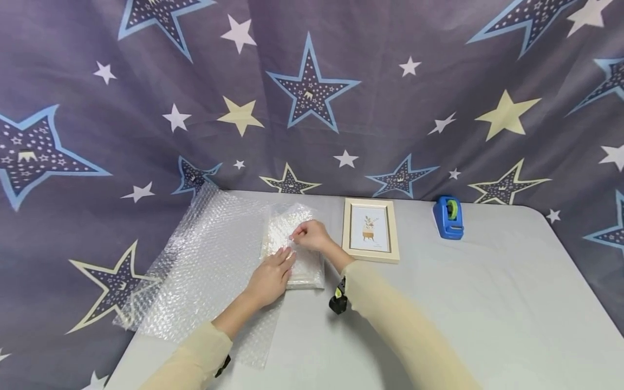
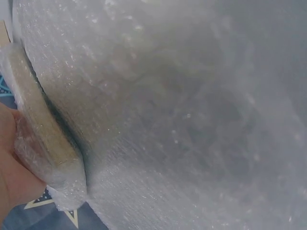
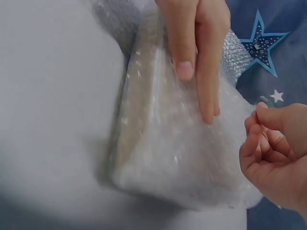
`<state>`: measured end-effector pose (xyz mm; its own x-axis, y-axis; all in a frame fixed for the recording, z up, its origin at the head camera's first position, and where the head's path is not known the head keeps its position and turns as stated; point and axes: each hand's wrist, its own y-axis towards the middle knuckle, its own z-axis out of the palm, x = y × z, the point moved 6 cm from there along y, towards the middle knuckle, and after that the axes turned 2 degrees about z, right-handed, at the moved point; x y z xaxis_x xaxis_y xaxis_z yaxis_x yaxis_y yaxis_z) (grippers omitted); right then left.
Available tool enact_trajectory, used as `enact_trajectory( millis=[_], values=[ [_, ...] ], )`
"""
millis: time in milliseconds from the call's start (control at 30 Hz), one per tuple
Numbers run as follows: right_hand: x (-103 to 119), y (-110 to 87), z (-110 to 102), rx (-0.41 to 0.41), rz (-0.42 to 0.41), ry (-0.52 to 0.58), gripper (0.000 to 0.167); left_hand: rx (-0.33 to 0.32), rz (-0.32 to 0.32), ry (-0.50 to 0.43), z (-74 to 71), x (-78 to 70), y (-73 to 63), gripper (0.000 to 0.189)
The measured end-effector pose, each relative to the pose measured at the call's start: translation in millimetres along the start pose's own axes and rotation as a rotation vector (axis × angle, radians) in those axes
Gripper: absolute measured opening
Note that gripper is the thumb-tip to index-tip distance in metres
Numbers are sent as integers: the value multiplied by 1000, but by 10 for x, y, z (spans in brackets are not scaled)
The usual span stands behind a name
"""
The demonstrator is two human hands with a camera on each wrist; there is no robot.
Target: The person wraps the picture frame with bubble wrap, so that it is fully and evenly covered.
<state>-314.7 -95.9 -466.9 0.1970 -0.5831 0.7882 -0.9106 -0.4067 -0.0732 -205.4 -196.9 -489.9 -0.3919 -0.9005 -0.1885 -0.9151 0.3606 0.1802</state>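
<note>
A flat, bubble-wrapped picture frame (image 1: pixel 306 271) lies on the table, its pale wooden edge showing through the plastic. My left hand (image 1: pixel 270 277) rests on top of it with straight fingers, as the right wrist view also shows. Just above the package, my right hand (image 1: pixel 312 236) pinches a small see-through strip of tape between thumb and forefinger; the strip is hard to make out. In the right wrist view the fingers (image 3: pixel 268 143) of that hand are curled beside the bubble wrap's surface.
A loose sheet of bubble wrap (image 1: pixel 209 271) spreads left of the package and hangs over the table's left edge. An unwrapped picture frame (image 1: pixel 395 233) lies right of the package. Farther right stands a blue tape dispenser (image 1: pixel 449 219). A star-patterned curtain (image 1: pixel 370 135) hangs behind the table (image 1: pixel 487 303).
</note>
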Motion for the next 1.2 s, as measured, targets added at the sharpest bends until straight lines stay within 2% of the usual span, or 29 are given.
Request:
enact_trajectory(
  millis=[167,233,333,500,667,767,933,1200],
  values=[
    [57,20,181,95,16,46,14,-6,-6,-6,-3,10,-16,38],
    [50,11,213,103,28,55,13,-7,-5,-4,0,5,-24,38],
    [31,13,201,61,28,11,12,-6,-1,-1,-3,-6,-27,38],
    [38,51,136,-30,-23,-132,11,0,-7,12,-23,-9,-25,38],
    [85,90,110,-68,-73,-278,19,8,-12,24,-28,5,-15,39],
    [83,107,124,-64,-46,-345,22,9,-10,13,-16,10,-13,39],
    [59,134,151,-53,19,-394,22,7,-11,14,-4,11,-8,39],
    [68,136,172,-144,9,-446,20,16,-16,10,-1,12,-3,39]
  ],
)
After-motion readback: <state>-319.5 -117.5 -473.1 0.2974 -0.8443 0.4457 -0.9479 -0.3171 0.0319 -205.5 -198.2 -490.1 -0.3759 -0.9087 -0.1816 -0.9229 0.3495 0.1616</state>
